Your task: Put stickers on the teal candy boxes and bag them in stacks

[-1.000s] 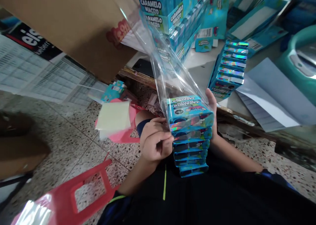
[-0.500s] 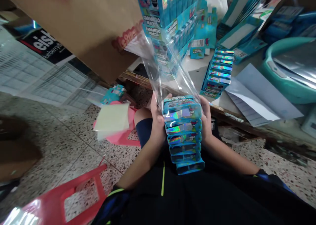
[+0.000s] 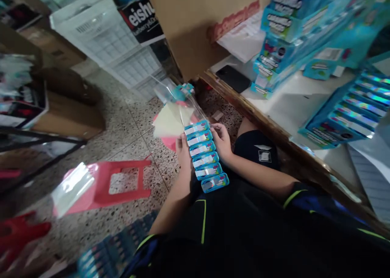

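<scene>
Between my two hands sits a row of small blue candy boxes (image 3: 202, 148) with shiny strips, inside a clear plastic bag (image 3: 193, 109). The bag's loose end stretches away beyond the boxes. My left hand (image 3: 183, 154) is closed along their left side, its fingers partly hidden. On the other side, my right hand (image 3: 222, 143) grips near the far end with bent fingers. The near end of the row rests close to my lap.
A table (image 3: 283, 115) on the right bears stacked blue candy cartons (image 3: 276, 46), another filled carton (image 3: 344, 115) and a black phone (image 3: 233, 78). Pale sheets (image 3: 172, 121) lie on a pink stool ahead. A pink stool (image 3: 100, 184) with a clear bag stands left, near cardboard boxes (image 3: 67, 111).
The view has swung left. My hands have turned the bagged candy boxes leftward, away from the table and toward the stool with the pale sheets. Both hands keep their hold.
</scene>
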The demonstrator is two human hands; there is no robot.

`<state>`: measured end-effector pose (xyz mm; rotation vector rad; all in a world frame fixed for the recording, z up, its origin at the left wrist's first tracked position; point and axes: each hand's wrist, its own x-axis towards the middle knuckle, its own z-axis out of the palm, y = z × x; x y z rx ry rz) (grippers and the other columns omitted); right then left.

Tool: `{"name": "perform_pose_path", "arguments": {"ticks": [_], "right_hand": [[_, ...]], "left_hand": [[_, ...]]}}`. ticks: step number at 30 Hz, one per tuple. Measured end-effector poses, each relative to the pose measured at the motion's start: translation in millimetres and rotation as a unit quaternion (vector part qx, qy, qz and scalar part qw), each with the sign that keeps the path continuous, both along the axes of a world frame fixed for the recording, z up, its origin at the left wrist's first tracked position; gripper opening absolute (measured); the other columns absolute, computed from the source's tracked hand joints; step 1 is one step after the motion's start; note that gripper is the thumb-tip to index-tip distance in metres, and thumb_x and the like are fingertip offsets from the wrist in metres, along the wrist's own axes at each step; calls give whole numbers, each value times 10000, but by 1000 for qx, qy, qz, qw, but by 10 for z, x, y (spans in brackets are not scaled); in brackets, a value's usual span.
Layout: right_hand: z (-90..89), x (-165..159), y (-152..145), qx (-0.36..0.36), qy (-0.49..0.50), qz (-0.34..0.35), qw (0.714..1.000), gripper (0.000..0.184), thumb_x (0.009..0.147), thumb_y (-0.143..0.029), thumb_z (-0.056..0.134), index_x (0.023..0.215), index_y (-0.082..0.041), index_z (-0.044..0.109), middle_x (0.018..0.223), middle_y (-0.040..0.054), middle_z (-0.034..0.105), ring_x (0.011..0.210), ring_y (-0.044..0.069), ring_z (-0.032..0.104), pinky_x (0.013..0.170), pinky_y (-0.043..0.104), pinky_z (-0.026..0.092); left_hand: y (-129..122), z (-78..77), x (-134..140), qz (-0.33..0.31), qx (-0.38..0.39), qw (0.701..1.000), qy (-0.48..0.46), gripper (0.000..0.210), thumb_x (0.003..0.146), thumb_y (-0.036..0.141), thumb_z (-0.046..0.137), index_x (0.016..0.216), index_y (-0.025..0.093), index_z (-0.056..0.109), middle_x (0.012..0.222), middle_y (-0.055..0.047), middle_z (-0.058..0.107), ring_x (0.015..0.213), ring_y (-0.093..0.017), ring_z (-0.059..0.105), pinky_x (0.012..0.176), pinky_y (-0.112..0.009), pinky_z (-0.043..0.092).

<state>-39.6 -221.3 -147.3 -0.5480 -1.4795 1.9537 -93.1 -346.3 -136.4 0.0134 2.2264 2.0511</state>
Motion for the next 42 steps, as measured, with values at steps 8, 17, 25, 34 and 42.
{"name": "perform_pose_path", "arguments": {"ticks": [8, 17, 25, 34, 42], "right_hand": [[-359, -162, 153, 50, -107, 37, 992, 200, 873, -433, 611, 879, -233, 592, 908, 35, 607, 895, 208, 571, 901, 380, 509], [-367, -164, 435, 162, -129, 5, 978, 115, 886, -331, 579, 833, -231, 601, 863, 45, 623, 856, 218, 581, 808, 376, 473], [-217, 19, 569, 277, -113, 46, 953, 191, 948, -297, 528, 767, -244, 559, 791, 28, 607, 766, 198, 555, 731, 366, 452], [-167, 574, 627, 384, -43, 111, 916, 149, 955, -110, 509, 905, -232, 580, 810, 20, 570, 741, 176, 571, 647, 316, 453], [-28, 984, 674, 456, -27, 234, 859, 178, 945, -61, 501, 935, -234, 542, 789, 10, 541, 673, 164, 513, 568, 283, 402]], "left_hand": [[-40, -127, 82, 22, 19, 999, -31, 320, 884, 524, 687, 1025, 240, 645, 1020, -63, 738, 932, -234, 708, 794, -375, 600], [-114, -419, -250, -65, -130, 984, 103, 284, 894, 450, 715, 1051, 214, 700, 1305, -126, 615, 1212, -250, 624, 1033, -432, 556], [18, -424, -177, -51, -201, 964, 165, 252, 949, 441, 614, 886, 212, 698, 915, -54, 695, 923, -220, 642, 896, -384, 524], [-200, -312, 194, -106, -242, 930, 254, 336, 1003, 437, 560, 773, 208, 645, 764, -22, 653, 732, -175, 609, 711, -318, 504], [-557, -160, 604, -168, -298, 880, 328, 160, 984, 263, 602, 869, 201, 694, 790, -24, 710, 710, -147, 668, 669, -266, 543]]}}
